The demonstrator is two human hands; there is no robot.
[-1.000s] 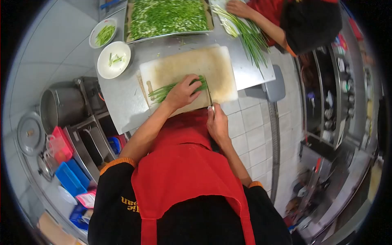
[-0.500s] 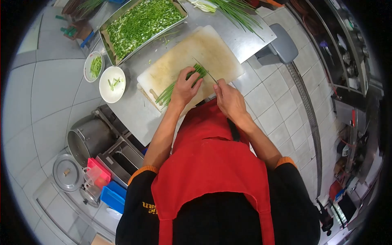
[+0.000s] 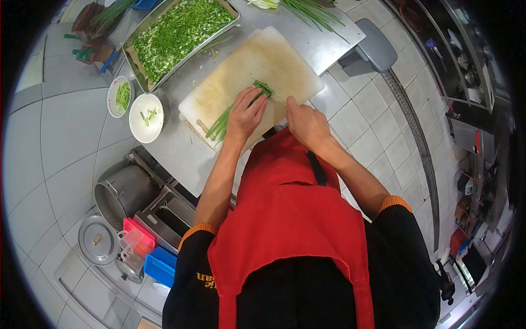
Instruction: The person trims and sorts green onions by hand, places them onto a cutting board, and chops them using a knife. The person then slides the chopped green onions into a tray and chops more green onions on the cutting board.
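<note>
A bundle of green onions (image 3: 219,127) lies across the near left part of the white cutting board (image 3: 296,66). My left hand (image 3: 246,115) presses down on the bundle with curled fingers, and the bundle's cut end shows past the fingertips. My right hand (image 3: 307,125) is closed around the handle of a knife (image 3: 278,97), which is mostly covered by the fist. The thin blade runs up and left beside the cut end, close to my left fingers.
Chopped green onion fills a metal tray (image 3: 193,54) at the back left. Two white bowls, a larger one (image 3: 143,137) and a smaller one (image 3: 111,105), hold green pieces. Long green onions (image 3: 312,15) lie at the table's far edge. A grey bin (image 3: 378,46) stands right.
The whole view has shifted slightly. My right hand and the knife have drawn a little nearer to me relative to the bundle. My left hand still holds the green onions.
</note>
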